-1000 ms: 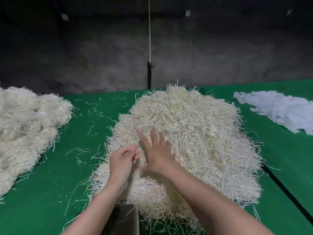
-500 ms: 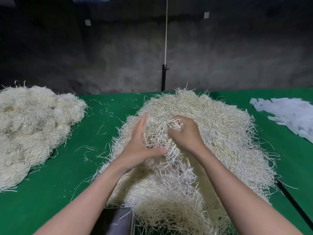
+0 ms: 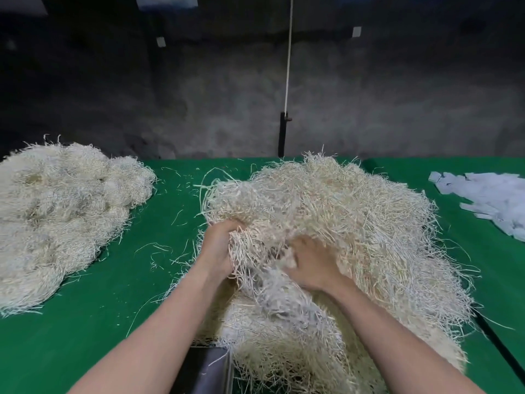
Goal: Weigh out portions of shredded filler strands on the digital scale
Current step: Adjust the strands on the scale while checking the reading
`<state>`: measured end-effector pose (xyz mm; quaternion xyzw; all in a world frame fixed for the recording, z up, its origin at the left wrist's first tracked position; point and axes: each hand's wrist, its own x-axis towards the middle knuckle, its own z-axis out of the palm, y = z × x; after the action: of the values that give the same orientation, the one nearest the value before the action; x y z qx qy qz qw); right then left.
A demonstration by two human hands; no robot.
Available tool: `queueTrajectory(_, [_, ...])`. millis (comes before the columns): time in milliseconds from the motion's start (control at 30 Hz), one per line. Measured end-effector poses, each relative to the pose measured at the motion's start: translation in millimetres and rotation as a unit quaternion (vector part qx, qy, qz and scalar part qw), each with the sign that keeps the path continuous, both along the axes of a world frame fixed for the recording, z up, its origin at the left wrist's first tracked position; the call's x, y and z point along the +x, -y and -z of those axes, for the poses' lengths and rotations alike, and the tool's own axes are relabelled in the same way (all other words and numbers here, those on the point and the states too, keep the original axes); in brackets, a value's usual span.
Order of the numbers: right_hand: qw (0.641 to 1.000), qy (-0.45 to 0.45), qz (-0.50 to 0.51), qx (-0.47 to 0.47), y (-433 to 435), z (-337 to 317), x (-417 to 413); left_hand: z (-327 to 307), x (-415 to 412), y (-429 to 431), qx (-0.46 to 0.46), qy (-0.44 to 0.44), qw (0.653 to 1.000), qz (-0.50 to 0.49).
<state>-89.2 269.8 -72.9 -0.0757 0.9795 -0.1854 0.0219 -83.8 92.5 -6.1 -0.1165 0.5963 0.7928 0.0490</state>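
A big heap of pale straw-coloured filler strands [image 3: 355,223] covers the middle of the green table. My left hand [image 3: 218,248] grips a bunch of strands [image 3: 255,268] at the heap's near left edge, fingers buried in it. My right hand [image 3: 312,263] holds the same bunch from the right, fingers curled into the strands. The bunch hangs down between both hands. A dark metal scale corner [image 3: 207,371] shows at the bottom edge, below the hands and partly under strands.
A second heap of strands [image 3: 62,217] lies at the left. White paper pieces [image 3: 491,200] lie at the far right. Loose strands dot the green table cover [image 3: 99,322]. A dark wall and a black post [image 3: 282,135] stand behind.
Both hands went from above the heap into it and gathered a bunch. They have since drawn the bunch toward me and spread a little apart.
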Motion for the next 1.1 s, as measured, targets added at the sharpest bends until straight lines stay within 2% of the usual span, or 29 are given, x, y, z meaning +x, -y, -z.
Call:
queueTrajectory(67, [0.987, 0.048, 0.057, 0.141, -35, 19, -2, -3, 0, 9, 0.019, 0.011, 1.0, 0.005])
queueTrajectory(133, [0.975, 0.072, 0.089, 0.19, -71, 30, 2, -4, 3, 16, 0.003, 0.006, 1.0, 0.005])
queueTrajectory(167, [0.977, 0.073, 0.093, 0.179, -81, 32, 5, -2, 4, 19, -0.011, 0.005, 1.0, 0.004])
queueTrajectory(267, [0.995, 0.069, 0.068, 0.019, -69, 7, 6, 2, 6, 20, -0.035, 0.001, 0.999, 0.003])
queueTrajectory(400, [0.996, 0.024, -0.012, -0.08, -41, -62, 9, -1, 10, 18, -0.037, -0.01, 0.999, -0.007])
queueTrajectory(500, [0.971, -0.035, -0.123, -0.2, -8, -98, 15, -2, 8, 17, -0.05, -0.027, 0.998, -0.021])
queueTrajectory(600, [0.943, 0.021, -0.159, -0.29, 30, -78, 7, -13, 10, 17, -0.047, -0.053, 0.997, -0.032])
queueTrajectory(667, [0.955, 0.071, -0.126, -0.26, 44, -44, 3, -24, 10, 24, -0.042, -0.08, 0.995, -0.045])
queueTrajectory(800, [0.992, 0.01, 0.007, -0.126, 6, 19, -16, -23, 7, 44, -0.066, -0.072, 0.993, -0.061])
queueTrajectory(867, [0.998, -0.004, 0.057, -0.042, -35, 31, -22, -17, 8, 47, -0.039, -0.044, 0.995, -0.078])
queueTrajectory(967, [0.995, 0.011, 0.054, 0.078, -74, 34, -21, -14, 7, 52, -0.001, -0.018, 0.995, -0.103])
queueTrajectory(1000, [0.996, 0.03, 0.042, 0.074, -75, 28, -19, -14, 6, 53, 0.0, -0.015, 0.994, -0.107])
queueTrajectory(1100, [0.994, 0.102, -0.047, -0.016, -62, -13, -13, -14, 5, 53, -0.018, -0.017, 0.993, -0.12])
